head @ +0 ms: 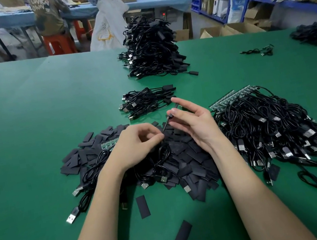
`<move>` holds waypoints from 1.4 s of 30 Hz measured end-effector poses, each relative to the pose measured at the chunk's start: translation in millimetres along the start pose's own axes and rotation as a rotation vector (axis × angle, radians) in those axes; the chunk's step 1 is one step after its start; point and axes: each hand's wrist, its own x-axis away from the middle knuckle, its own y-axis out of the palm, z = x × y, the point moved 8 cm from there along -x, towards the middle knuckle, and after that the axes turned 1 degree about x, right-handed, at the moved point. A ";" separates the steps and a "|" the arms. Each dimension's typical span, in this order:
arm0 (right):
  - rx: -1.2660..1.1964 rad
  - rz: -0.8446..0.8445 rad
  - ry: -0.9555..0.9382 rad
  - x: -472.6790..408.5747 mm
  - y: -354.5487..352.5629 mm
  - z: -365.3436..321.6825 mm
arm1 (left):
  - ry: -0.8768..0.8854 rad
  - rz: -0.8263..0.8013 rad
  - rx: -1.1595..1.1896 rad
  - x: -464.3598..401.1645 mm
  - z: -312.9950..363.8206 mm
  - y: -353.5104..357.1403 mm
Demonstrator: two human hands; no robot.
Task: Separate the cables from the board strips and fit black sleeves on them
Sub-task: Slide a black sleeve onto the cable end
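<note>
Both hands [168, 133] (pinching) on cable [166, 123]

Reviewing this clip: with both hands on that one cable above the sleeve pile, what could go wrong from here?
1. The cable is pinched only at fingertips by the left hand and right hand; it may slip into the sleeve pile.
2. Loose cables lie tangled across that pile, so one could snag and drag sleeves off.
</note>
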 end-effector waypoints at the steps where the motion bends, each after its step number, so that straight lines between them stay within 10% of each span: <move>1: 0.011 -0.015 0.000 0.3 1.0 -0.6 | 0.003 0.001 -0.001 0.0 1.5 0.1; 23: 0.031 -0.167 -0.017 3.7 16.1 -0.4 | 0.018 0.158 0.331 -10.1 3.5 2.0; 31: 0.428 -0.346 0.162 11.7 26.2 23.0 | 0.045 0.213 0.384 -12.6 3.5 -6.0; 42: 0.164 -0.024 0.054 2.7 -2.5 -10.5 | -0.090 -0.064 -0.195 3.9 -17.2 -10.8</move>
